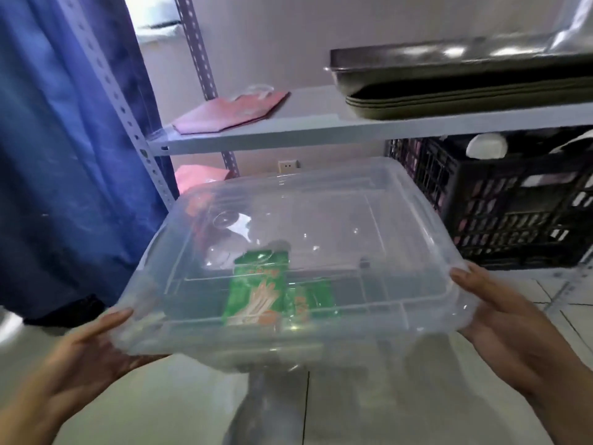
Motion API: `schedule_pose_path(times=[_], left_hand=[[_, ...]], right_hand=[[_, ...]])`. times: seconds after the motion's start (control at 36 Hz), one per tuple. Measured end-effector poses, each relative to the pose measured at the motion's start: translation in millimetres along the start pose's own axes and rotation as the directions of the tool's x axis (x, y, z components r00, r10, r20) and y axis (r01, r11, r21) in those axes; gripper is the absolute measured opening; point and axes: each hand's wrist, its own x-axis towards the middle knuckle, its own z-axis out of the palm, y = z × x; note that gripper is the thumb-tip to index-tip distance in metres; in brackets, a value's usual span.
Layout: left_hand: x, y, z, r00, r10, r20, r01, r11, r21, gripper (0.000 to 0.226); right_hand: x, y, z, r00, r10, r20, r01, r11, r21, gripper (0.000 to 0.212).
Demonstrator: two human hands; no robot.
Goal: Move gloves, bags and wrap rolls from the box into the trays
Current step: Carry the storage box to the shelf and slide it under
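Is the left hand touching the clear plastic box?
Touching. The head view shows the left hand under the near-left corner of the clear plastic box, thumb lying on its rim.

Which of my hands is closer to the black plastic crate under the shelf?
Right. Your right hand holds the clear plastic box at its right edge, just below and in front of the black plastic crate. Your left hand holds the box's opposite edge, farther away.

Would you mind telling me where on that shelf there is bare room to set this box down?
The shelf shows a bare strip between the pink bag and the stacked trays, narrower than the clear box both hands hold. The right end is crowded with trays; below, the black crate fills the right side.
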Motion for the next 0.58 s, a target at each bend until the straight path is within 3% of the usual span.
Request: schedule_pose_path(times=[0.06, 0.25, 0.33, 0.42, 0.5, 0.58], left_hand=[[12.6, 22.7, 10.7, 0.999, -0.014, -0.029, 0.014, 1.000, 0.004, 0.053], [80.8, 43.3, 69.6, 0.982, 0.149, -0.113, -0.142, 0.988, 0.063, 0.038], [100.9, 36.5, 73.2, 0.968, 0.241, -0.070, -0.235, 0.968, 0.089, 0.056], [107.3, 26.2, 65.3, 0.943, 0.323, 0.079, -0.331, 0.932, 0.147, 0.060], [113.6, 19.3, 49.6, 0.926, 0.329, 0.185, -0.363, 0.911, 0.196, 0.068], [121.8, 23.0, 42.0, 0.922, 0.357, 0.149, -0.381, 0.905, 0.189, 0.070]], right_hand=[[21.2, -13.3, 4.8, 0.999, -0.016, -0.037, 0.015, 1.000, -0.016, 0.044], [78.5, -24.1, 6.2, 0.993, -0.064, -0.100, 0.054, 0.993, -0.108, 0.066], [76.3, -19.8, -1.4, 0.992, -0.115, 0.046, 0.122, 0.970, -0.208, 0.065], [69.5, -17.1, -15.9, 0.985, -0.131, 0.112, 0.160, 0.937, -0.310, 0.070], [67.4, -12.1, -24.9, 0.983, -0.170, 0.074, 0.185, 0.878, -0.441, 0.077], [74.3, -12.1, -22.0, 0.951, -0.306, -0.045, 0.247, 0.840, -0.483, 0.079]])
